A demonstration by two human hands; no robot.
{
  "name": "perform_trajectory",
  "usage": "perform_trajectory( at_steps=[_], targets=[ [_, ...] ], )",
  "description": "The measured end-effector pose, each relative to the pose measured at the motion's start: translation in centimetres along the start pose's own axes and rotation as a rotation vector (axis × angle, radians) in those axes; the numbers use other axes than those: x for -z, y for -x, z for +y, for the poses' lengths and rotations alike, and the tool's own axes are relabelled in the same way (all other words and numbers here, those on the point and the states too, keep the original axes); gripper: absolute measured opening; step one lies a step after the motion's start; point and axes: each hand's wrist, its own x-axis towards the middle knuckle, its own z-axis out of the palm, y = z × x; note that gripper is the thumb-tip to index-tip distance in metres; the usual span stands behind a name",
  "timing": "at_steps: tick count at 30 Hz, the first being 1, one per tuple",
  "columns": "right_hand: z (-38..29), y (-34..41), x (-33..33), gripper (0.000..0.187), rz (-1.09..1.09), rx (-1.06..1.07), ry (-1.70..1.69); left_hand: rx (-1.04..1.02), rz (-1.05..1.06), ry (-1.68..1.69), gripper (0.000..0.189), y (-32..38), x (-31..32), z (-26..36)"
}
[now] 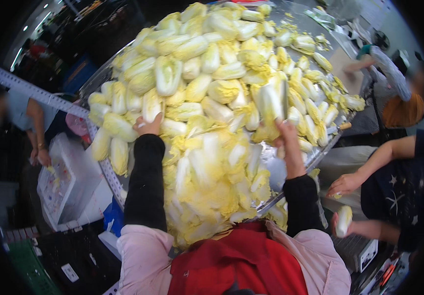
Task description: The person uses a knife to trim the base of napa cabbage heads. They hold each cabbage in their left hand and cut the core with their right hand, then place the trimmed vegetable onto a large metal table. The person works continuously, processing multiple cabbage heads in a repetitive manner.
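A large heap of trimmed napa cabbages [197, 48] covers the metal table in front of me. My left hand [149, 125] grips the near end of a napa cabbage [153, 105] at the left of the heap. My right hand [289, 143] is closed around something at the right side; a blurred knife blade [284, 97] points away from it, beside a pale cabbage [270, 99]. The handle is hidden in the hand. Between my forearms lies a pile of loose yellow-white cabbage leaves [212, 173], reaching down to my red apron.
The table's metal rim [317, 158] runs along the right. A wooden-handled tool [339, 127] lies by it. A co-worker at the right holds a small cabbage [344, 221]; others stand farther right and left. A plastic-lined white box [64, 184] and a green crate [31, 265] are at left.
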Motion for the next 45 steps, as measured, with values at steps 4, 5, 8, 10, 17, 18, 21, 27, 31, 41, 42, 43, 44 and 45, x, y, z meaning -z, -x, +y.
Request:
perform_trajectory(
  at_steps=[4,5,8,10,17,18,21,27,31,41,42,43,44,45],
  targets=[
    [-2.1,-5.0,0.8,0.051,0.353,0.292,0.441,0.170,0.003,0.083,0.093,1.7,0.4,2.1],
    [-1.1,-6.2,1.9,0.064,0.481,0.512,0.673,0.228,0.004,0.131,0.093,2.4,0.8,3.2],
    [-0.9,-4.0,-1.2,0.071,0.290,0.464,0.572,0.249,-0.053,0.400,0.087,2.6,1.3,2.4],
    [0.9,-1.5,-2.7,0.065,0.140,0.521,0.594,0.289,-0.099,0.463,0.089,2.8,2.1,2.8],
    [1.0,7.5,-5.5,0.054,-0.100,0.121,0.356,0.399,-0.189,1.029,0.068,0.0,1.0,1.2],
    [1.1,8.1,-5.4,0.053,-0.107,0.091,0.316,0.419,-0.256,1.146,0.063,-0.8,1.2,1.0],
    [1.3,10.3,-5.5,0.051,-0.135,-0.004,0.235,0.462,-0.298,1.259,0.051,-2.3,0.8,0.6],
    [1.9,14.4,-7.0,0.042,-0.301,-0.067,0.155,0.468,-0.270,1.337,0.053,-1.1,1.9,0.3],
    [1.7,16.4,-8.1,0.023,-0.351,-0.139,0.048,0.254,-0.345,1.523,0.052,2.6,6.2,-0.8],
    [1.6,16.5,-6.9,0.017,-0.609,-0.098,-0.020,-0.032,-0.546,2.026,0.084,21.8,14.0,-4.1],
    [0.8,17.0,-7.3,0.017,-0.634,-0.125,0.054,0.045,-0.562,2.024,0.074,23.5,14.4,-4.7],
    [-0.1,17.4,-7.7,0.018,-0.654,-0.120,0.181,0.119,-0.581,2.023,0.064,25.1,14.8,-5.1],
    [-1.0,17.8,-8.1,0.018,-0.673,-0.116,0.308,0.095,-0.551,1.817,0.062,26.3,15.1,-6.0],
    [-1.2,17.9,-8.4,0.018,-0.685,-0.110,0.431,0.070,-0.531,1.607,0.059,27.3,15.5,-7.0]
  ],
)
